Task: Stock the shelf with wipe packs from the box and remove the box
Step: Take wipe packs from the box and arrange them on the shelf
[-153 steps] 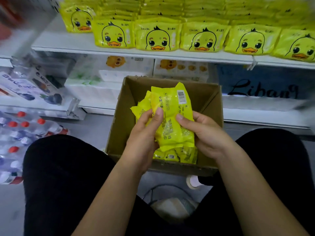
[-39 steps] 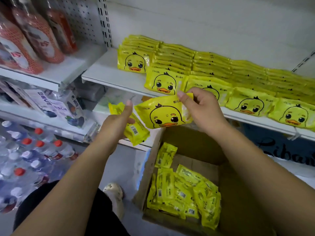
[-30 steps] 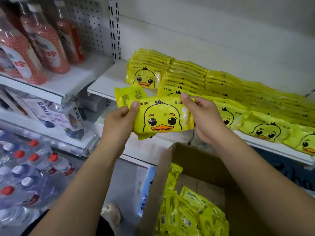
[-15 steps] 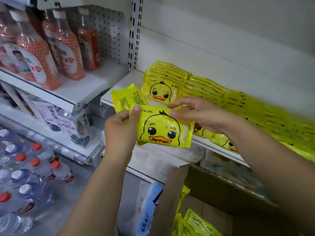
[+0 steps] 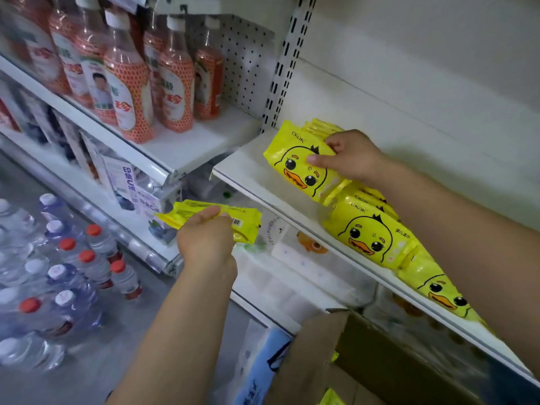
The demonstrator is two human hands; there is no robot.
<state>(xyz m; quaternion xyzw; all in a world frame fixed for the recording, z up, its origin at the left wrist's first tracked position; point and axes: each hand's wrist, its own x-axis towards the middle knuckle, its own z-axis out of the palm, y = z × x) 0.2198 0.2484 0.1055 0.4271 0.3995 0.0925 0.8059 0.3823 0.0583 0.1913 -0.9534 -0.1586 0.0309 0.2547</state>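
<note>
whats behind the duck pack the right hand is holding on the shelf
Thin yellow edges of more wipe packs show behind the duck pack. The right hand covers the rest, so their count is unclear.

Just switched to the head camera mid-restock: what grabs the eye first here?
Bright yellow stands out: the right hand pinches a duck-face wipe pack at the left end of the row on the white shelf, while the left hand grips a second pack, barcode side up, below the shelf's edge. Orange-labelled bottles crowd the upper left, and capped water bottles stand on the floor at lower left.
</note>
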